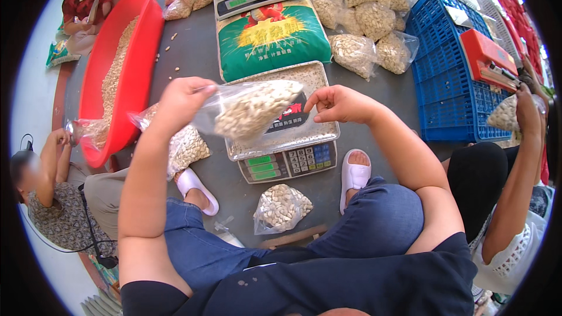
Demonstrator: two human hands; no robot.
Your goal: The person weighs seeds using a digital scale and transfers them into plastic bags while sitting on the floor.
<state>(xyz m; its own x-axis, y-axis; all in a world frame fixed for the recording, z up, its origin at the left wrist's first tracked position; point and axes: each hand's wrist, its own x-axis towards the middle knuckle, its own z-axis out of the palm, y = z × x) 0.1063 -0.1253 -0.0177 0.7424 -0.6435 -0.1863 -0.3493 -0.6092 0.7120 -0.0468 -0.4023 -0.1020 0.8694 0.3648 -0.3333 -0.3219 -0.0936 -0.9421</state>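
Head view, left fingers (pixel 203 83) pinching clear plastic bag (pixel 208 115), pale lumpy contents (pixel 254 111)

The held bag (pixel 257 108) partly hides 1 scale tray (pixel 319 131).

Plain grey floor (pixel 193 47) in bright light

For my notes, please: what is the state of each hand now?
Left hand: closed, holding a clear filled bag.
Right hand: partly open, holding nothing.
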